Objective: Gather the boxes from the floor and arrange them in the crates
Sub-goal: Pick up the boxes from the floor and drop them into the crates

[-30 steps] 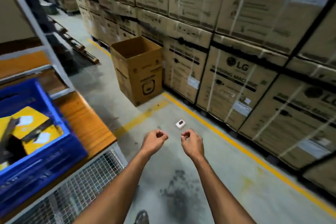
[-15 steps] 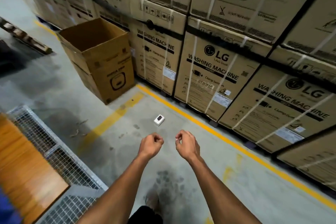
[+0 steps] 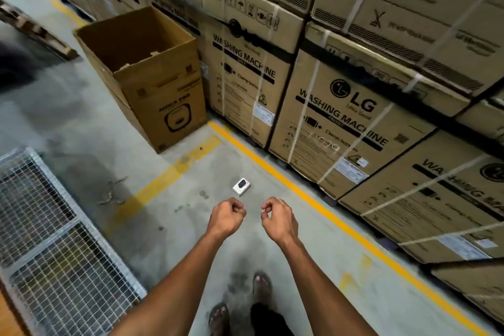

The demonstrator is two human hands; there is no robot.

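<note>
Two hands enter from 6 o'clock on bare forearms, held side by side over the concrete floor [image 3: 81, 117]. Scanning left to right: a wire-mesh panel [image 3: 54, 240] lies at 8 o'clock, with a sliver of wooden surface at the bottom-left corner. An open brown carton [image 3: 163, 95] stands at 11 o'clock on the floor, top flaps up, no contents visible from this angle. Yellow floor lines [image 3: 300, 191] run diagonally from 11 toward 4 o'clock. One small white box [image 3: 241, 187] with a dark patch on top lies flat on the floor near centre, just inside the yellow line, at 12 o'clock from the hands and just beyond the knuckles, not touched. Left hand [image 3: 227, 217]: fingers curled into a loose fist, holding nothing. Right hand [image 3: 278, 218]: fingers curled, thumb and forefinger nearly meeting, holding nothing. Two feet [image 3: 261, 285] in sandals show at 6 o'clock. Stacked strapped cartons [image 3: 341, 123] printed "LG WASHING MACHINE" fill 12 through 4 o'clock.
</note>
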